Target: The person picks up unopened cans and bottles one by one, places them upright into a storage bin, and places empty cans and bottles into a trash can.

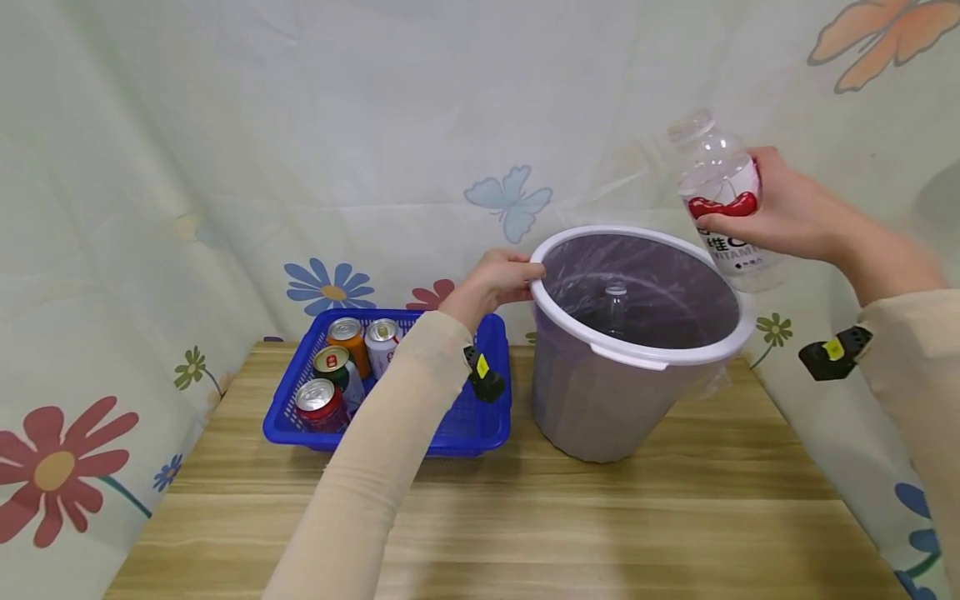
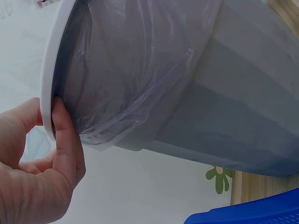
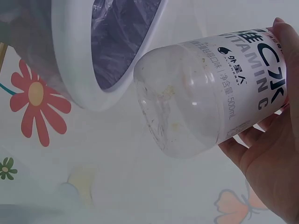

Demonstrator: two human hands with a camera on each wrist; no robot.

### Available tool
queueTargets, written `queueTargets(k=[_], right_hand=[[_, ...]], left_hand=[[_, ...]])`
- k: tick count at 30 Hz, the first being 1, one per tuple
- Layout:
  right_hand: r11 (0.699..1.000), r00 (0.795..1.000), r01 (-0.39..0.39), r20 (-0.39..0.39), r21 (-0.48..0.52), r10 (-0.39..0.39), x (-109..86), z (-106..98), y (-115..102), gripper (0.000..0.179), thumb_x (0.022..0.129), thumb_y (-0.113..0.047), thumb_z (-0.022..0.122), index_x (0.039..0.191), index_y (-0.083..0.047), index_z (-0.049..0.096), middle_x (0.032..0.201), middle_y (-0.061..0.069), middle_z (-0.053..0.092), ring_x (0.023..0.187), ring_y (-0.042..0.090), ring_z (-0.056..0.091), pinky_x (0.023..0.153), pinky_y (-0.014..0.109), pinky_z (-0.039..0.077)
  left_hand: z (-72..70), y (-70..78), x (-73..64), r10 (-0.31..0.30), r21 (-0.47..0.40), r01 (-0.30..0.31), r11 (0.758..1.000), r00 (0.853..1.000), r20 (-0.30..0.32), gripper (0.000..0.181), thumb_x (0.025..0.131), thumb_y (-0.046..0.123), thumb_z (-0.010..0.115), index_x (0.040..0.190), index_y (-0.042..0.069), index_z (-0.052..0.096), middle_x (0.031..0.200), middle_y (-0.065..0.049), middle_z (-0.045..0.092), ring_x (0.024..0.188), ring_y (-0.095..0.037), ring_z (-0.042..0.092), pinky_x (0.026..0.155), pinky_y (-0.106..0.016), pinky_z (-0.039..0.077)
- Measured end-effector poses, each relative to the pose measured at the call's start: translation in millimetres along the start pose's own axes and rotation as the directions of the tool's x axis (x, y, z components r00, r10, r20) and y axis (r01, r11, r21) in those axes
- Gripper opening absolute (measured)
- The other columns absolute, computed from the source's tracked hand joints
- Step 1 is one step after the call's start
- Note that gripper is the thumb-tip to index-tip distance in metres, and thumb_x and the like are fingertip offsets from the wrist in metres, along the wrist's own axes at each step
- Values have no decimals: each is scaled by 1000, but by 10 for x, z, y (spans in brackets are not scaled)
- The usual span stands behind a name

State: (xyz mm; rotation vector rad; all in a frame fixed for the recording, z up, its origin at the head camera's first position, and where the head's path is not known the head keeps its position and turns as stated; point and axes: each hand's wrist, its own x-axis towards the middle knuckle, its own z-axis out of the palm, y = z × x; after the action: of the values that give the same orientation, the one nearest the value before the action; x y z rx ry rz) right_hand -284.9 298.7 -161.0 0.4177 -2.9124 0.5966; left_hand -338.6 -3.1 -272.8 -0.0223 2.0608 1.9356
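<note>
My left hand (image 1: 501, 282) pinches the white rim of a grey trash bin (image 1: 600, 400), thumb on one side and fingers on the other in the left wrist view. The bin leans and its mouth faces me, lined with a thin clear plastic bag (image 2: 126, 93). Inside it stands a clear bottle (image 1: 616, 308), partly hidden. Above the bin's right side, my right hand (image 1: 798, 208) grips a clear plastic bottle (image 1: 720, 196) with a cherry label. That bottle tilts, its neck up and to the left, and its base is close to the bin's rim; it looks empty.
Left of the bin is a blue plastic basket (image 1: 277, 425) with several drink cans (image 1: 320, 400) in its left part. My left forearm (image 1: 375, 467) crosses over the basket and hides some of it. Everything stands on a wooden table (image 1: 600, 533) before a flower-print curtain (image 1: 412, 108).
</note>
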Motion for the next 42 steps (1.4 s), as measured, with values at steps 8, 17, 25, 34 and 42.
queueTargets(k=[8, 17, 25, 34, 42], right_hand=[[999, 997, 44, 56, 4, -44, 74, 126, -119, 93, 82, -37, 67, 143, -3, 5, 127, 28, 36, 108, 45, 43, 86, 65, 41], [997, 994, 77, 83, -3, -76, 106, 206, -228, 92, 81, -38, 67, 142, -1, 9, 126, 25, 37, 106, 42, 44, 88, 62, 42], [995, 992, 95, 85, -21, -93, 125, 269, -324, 91, 80, -41, 68, 141, -1, 13, 122, 23, 40, 102, 38, 47, 86, 56, 44], [994, 990, 103, 106, -45, -98, 145, 317, -397, 90, 80, -42, 67, 141, -2, 14, 120, 22, 43, 101, 37, 48, 84, 52, 44], [989, 987, 134, 100, -62, -128, 163, 357, -419, 87, 79, -40, 68, 138, -1, 18, 115, 21, 47, 96, 34, 51, 79, 45, 45]], left_hand=[[21, -4, 2, 5, -13, -5, 1000, 1000, 7, 39, 85, 6, 61, 123, -3, 54, 109, -15, 59, 76, -17, 62, 73, -29, 56], [34, 5, -12, 9, -14, -9, 1000, 1000, 10, 39, 86, 6, 61, 123, -3, 54, 106, -14, 60, 75, -16, 62, 73, -29, 56], [27, 0, -21, 0, 8, -1, 1000, 1000, 3, 37, 85, 7, 62, 120, -2, 56, 104, -14, 60, 75, -17, 62, 73, -29, 56], [13, -4, -9, 0, 9, 0, 1000, 1000, 9, 38, 86, 8, 61, 122, -1, 55, 109, -15, 60, 78, -17, 63, 73, -29, 56], [0, 2, -29, -4, 32, 3, 999, 1000, 6, 39, 86, 9, 61, 123, -1, 54, 108, -14, 59, 80, -18, 63, 73, -29, 56]])
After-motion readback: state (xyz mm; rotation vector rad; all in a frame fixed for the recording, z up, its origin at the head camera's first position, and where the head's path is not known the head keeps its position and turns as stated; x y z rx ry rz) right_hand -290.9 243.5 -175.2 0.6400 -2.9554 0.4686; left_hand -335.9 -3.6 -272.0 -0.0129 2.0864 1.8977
